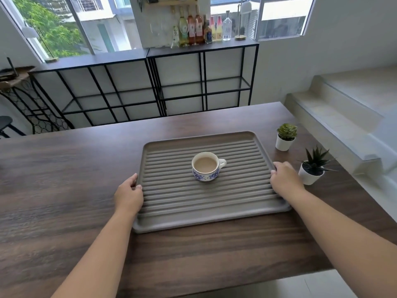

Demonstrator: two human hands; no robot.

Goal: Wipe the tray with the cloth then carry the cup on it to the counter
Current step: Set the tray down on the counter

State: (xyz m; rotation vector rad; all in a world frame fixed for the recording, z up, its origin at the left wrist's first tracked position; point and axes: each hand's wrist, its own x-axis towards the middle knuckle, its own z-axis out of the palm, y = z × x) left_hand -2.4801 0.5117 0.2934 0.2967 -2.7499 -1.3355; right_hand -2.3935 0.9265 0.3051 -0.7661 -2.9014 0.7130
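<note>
A grey ribbed tray lies flat on the dark wooden counter. Near its middle stands a white cup with a blue flower pattern, filled with a milky brown drink, its handle pointing right. My left hand grips the tray's left rim, fingers curled over the edge. My right hand grips the right rim the same way. No cloth is in view.
Two small potted plants in white pots stand just right of the tray; the nearer one is close to my right hand. Beyond the counter stand black metal shelves with several bottles on top. Steps rise at the right.
</note>
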